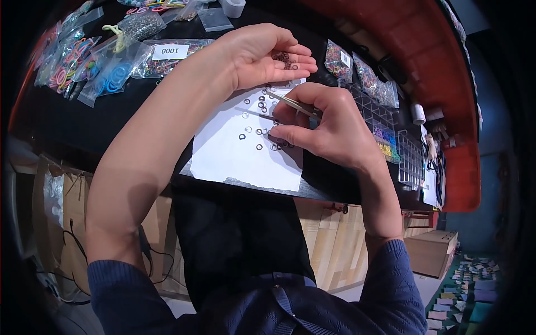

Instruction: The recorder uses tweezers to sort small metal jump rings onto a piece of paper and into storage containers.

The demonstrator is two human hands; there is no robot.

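Observation:
My left hand [273, 60] is turned palm up with its fingers stretched out. Several small dark rings [286, 58] rest loose in its palm. In my right hand [329, 120], closed between thumb and fingers, is a pair of metal tweezers [296, 104], its tips pointing left, just below the left palm. Under both hands lies a white paper sheet [223, 159], with several dark rings [259, 132] and a few paler ones scattered over it. Part of the sheet and some rings are hidden behind the right hand.
Bags of colourful bands [70, 67] crowd the table's far left. Behind my left forearm lies a labelled bag [167, 53]. To the right stand a clear compartment box [385, 142] with coloured beads, more filled bags [339, 60] and a white roll [417, 114].

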